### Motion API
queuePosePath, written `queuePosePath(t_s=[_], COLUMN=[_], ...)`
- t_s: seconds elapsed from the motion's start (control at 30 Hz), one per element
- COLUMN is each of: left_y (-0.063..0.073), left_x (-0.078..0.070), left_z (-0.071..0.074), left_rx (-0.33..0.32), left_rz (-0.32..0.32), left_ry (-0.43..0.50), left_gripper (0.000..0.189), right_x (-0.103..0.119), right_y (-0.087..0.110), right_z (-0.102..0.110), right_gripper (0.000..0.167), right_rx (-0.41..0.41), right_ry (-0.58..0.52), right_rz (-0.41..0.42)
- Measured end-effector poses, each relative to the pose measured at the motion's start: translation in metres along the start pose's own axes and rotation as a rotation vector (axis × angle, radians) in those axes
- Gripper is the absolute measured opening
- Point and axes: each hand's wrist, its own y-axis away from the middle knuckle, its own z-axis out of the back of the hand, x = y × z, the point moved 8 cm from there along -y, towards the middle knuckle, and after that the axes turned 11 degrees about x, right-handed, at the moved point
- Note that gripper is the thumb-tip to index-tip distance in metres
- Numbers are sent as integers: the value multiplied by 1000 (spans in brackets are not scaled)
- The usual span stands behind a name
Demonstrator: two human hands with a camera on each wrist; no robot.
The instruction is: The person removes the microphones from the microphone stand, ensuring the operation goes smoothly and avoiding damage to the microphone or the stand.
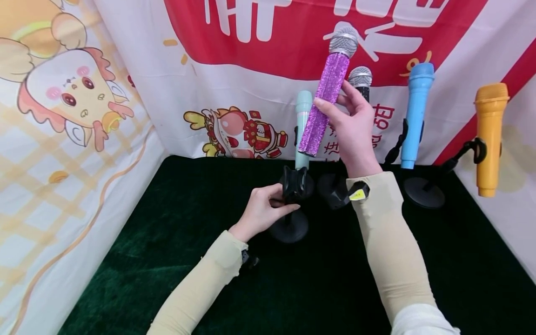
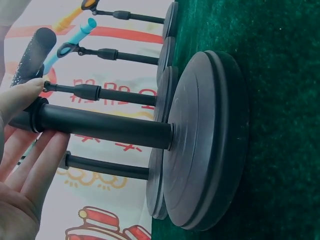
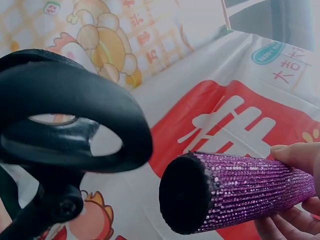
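My right hand [image 1: 356,122] holds a purple glittery microphone [image 1: 324,100] by its handle, tilted with the silver mesh head up. In the right wrist view the black bottom end of this microphone [image 3: 245,192] faces the camera, apart from the black clip [image 3: 60,92] of a stand. My left hand [image 1: 264,208] grips that desk stand just below its clip [image 1: 294,184]. From the left wrist view, thumb and fingers wrap the top of the black pole [image 2: 105,125], whose round base [image 2: 200,145] rests on the cloth. The clip holds no microphone.
Behind, stands carry a mint-green microphone [image 1: 303,107], a black one with a silver head [image 1: 361,78], a blue one [image 1: 416,114] and an orange one [image 1: 490,139]. Dark green cloth [image 1: 167,260] covers the table. Printed banners [image 1: 247,83] rise behind and left.
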Motion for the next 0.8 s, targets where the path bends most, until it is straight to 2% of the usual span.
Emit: queuePosePath(t_s=[0.67, 0.8], left_y=[1, 0], left_x=[0, 1], left_z=[0, -1], left_rx=[-16, -19], left_rz=[-10, -6], left_ry=[-23, -22], left_gripper=[20, 20], right_x=[11, 13], right_y=[32, 38], right_z=[24, 29], right_gripper=[68, 68], right_rx=[20, 17], right_ry=[27, 61], right_rz=[101, 108])
